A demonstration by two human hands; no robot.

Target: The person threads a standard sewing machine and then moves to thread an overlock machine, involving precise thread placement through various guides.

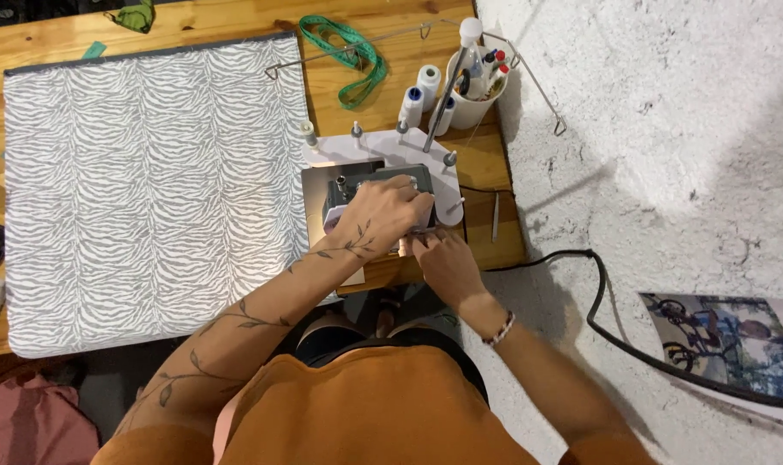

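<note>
Right hand (443, 263): our fingers pinch at the sewing machine's (383, 194) front edge.
Left hand (387, 211): our fingers curl over its top.
Desk (236, 21): striped fabric (150, 181) beside.

Sewing machine (383, 185): small, grey-and-white, seen from above, sitting upright at the right end of the wooden table, just right of the zebra-print fabric. White base carries several thread posts, with a thin wire thread guide rising over it. Top and front edge are largely covered by both hands, so the needle area can't be made out.
</note>
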